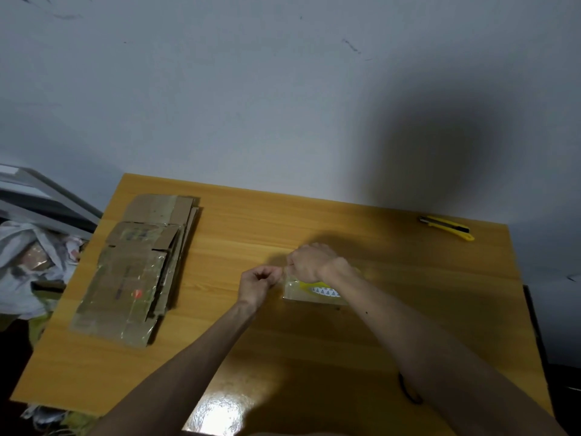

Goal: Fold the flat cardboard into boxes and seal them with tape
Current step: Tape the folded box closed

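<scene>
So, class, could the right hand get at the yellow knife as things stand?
Probably yes: only bare table lies between the right hand and the knife, though it grips the tape roll.

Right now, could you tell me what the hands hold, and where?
Right hand grips the tape roll at its top; left hand seemingly pinches its loose end.

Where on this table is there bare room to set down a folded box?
Bare table: between the cardboard stack and the left hand; along the far edge from stack to knife; right of the tape, nearer than the knife. Crowded in the middle, where the left hand and right hand pinch at the tape.
</scene>
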